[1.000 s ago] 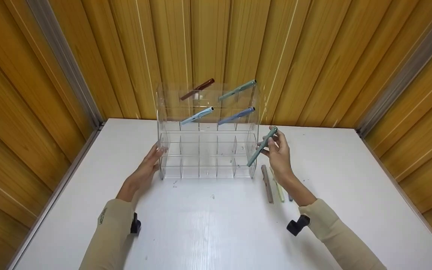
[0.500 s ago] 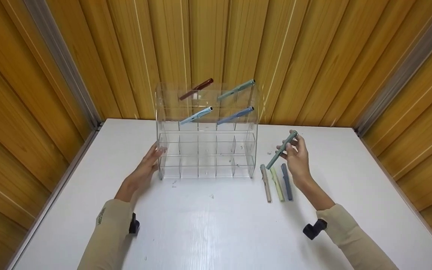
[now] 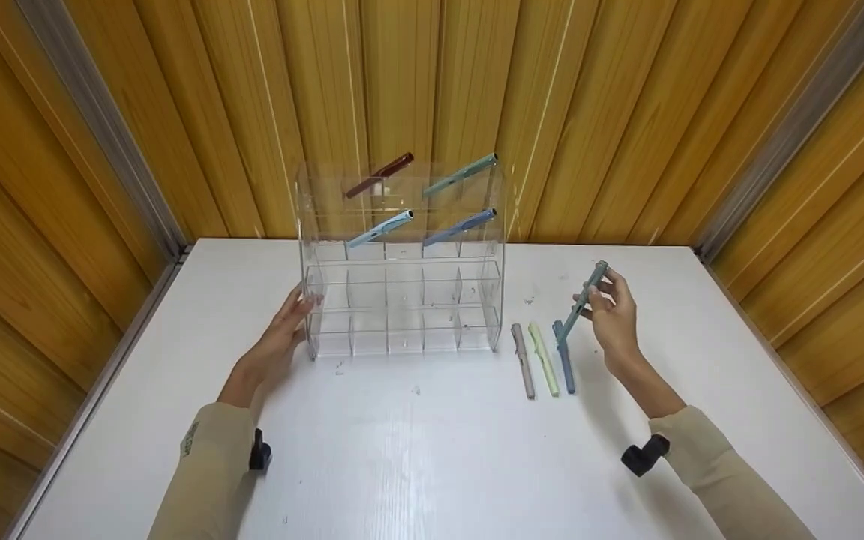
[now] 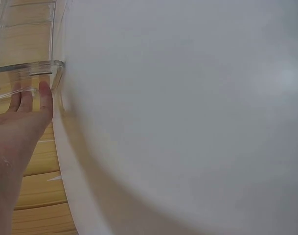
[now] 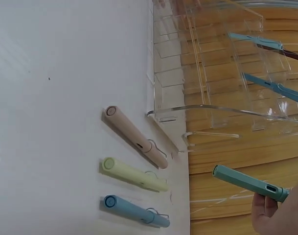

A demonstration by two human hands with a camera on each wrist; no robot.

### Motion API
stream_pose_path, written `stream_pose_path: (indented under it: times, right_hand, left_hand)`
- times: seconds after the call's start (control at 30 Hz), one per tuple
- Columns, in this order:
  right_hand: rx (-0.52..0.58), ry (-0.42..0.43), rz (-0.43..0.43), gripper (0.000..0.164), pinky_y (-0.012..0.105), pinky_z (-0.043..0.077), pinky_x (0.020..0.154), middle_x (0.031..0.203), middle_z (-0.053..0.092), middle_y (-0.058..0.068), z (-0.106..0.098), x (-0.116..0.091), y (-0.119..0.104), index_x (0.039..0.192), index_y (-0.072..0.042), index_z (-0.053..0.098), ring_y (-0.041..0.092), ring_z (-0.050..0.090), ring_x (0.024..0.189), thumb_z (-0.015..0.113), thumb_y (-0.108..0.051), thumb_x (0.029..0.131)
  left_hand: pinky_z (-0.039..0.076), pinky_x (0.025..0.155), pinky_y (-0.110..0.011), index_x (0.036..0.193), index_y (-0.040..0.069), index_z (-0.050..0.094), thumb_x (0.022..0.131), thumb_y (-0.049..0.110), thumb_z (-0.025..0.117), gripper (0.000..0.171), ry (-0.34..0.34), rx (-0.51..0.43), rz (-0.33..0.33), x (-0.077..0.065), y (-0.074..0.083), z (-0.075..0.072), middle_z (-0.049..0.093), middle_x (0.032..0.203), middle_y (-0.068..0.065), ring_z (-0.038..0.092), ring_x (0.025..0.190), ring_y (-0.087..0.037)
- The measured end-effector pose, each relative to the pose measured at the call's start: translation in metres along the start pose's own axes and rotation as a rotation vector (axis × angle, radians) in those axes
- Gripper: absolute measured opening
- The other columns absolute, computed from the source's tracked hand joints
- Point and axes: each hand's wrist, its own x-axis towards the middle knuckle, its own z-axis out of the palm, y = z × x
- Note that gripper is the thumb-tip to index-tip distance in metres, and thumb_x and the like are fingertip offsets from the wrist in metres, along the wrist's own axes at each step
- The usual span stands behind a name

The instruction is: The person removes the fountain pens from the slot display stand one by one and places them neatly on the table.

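Observation:
In the head view my right hand [image 3: 616, 319] pinches a dark green pen [image 3: 582, 301] between thumb and fingers, raised over the right part of the table. Its lower end overlaps a blue pen [image 3: 564, 358] lying there. Beside that lie a pale green pen [image 3: 544, 360] and a taupe pen [image 3: 523, 361], side by side; the right wrist view shows their clips. My left hand [image 3: 276, 337] rests against the left side of a clear acrylic pen stand [image 3: 404, 307]. Seen in the left wrist view, extended fingers [image 4: 46, 100] meet the lower edge of its side panel.
Upper tiers of the stand bear a dark red pen [image 3: 378, 176], a green pen [image 3: 460, 176], a light blue pen [image 3: 379, 229] and a blue-violet pen [image 3: 460, 227]. Behind the white table [image 3: 372, 465] stands a wood-patterned wall [image 3: 394, 82].
My right hand has moved right, away from the stand, with the dark green pen now more upright. The blue pen on the table has come into full sight. My left hand stays at the stand.

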Motion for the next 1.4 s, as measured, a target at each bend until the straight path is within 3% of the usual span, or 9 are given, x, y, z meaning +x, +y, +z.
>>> stream_pose_path:
  times: [0.1, 0.43, 0.8, 1.17, 1.4]
  right_hand:
    - [-0.025, 0.008, 0.013, 0.055, 0.016, 0.054, 0.100, 0.140, 0.046, 0.008, -0.007, 0.001, 0.005, 0.166, -0.010, 0.021, -0.006, 0.061, 0.103, 0.037, -0.019, 0.115]
    - [-0.054, 0.067, 0.057, 0.052, 0.011, 0.055, 0.090, 0.128, 0.051, 0.000, -0.021, 0.004, 0.023, 0.162, -0.009, 0.033, -0.008, 0.063, 0.096, 0.045, -0.022, 0.114]
    - [-0.087, 0.082, 0.136, 0.055, 0.013, 0.056, 0.085, 0.128, 0.051, 0.005, -0.034, 0.007, 0.040, 0.164, -0.010, 0.030, -0.005, 0.063, 0.092, 0.045, -0.016, 0.112]
    - [-0.173, -0.039, 0.141, 0.051, 0.016, 0.057, 0.079, 0.115, 0.063, 0.004, -0.041, 0.009, 0.073, 0.153, 0.001, 0.044, -0.004, 0.065, 0.085, 0.060, -0.014, 0.107]
    - [-0.190, -0.085, 0.134, 0.052, 0.018, 0.058, 0.073, 0.111, 0.065, 0.003, -0.042, 0.011, 0.081, 0.149, 0.005, 0.048, -0.001, 0.066, 0.084, 0.067, -0.013, 0.104]
  left_hand:
    - [0.008, 0.134, -0.052, 0.169, 0.027, -0.007, 0.112, 0.054, 0.035, 0.076, 0.011, 0.029, -0.011, 0.000, 0.001, 0.000, 0.011, 0.177, -0.013, -0.003, 0.165, -0.035]
    - [0.005, 0.134, -0.054, 0.170, 0.027, -0.005, 0.113, 0.051, 0.036, 0.074, 0.012, -0.003, -0.003, 0.001, -0.001, 0.001, 0.009, 0.177, -0.012, -0.007, 0.164, -0.035]
    - [0.005, 0.134, -0.053, 0.170, 0.026, -0.004, 0.112, 0.052, 0.036, 0.075, 0.006, 0.002, -0.001, 0.000, -0.001, 0.001, 0.006, 0.178, -0.011, -0.007, 0.164, -0.034]
    - [0.006, 0.134, -0.053, 0.170, 0.027, -0.006, 0.113, 0.053, 0.035, 0.075, 0.010, 0.020, -0.003, 0.000, 0.000, 0.000, 0.011, 0.177, -0.011, -0.004, 0.165, -0.035]
    - [0.006, 0.134, -0.053, 0.170, 0.024, -0.005, 0.114, 0.048, 0.036, 0.073, 0.005, -0.018, 0.009, 0.001, -0.001, 0.000, 0.011, 0.177, -0.013, -0.004, 0.165, -0.034]
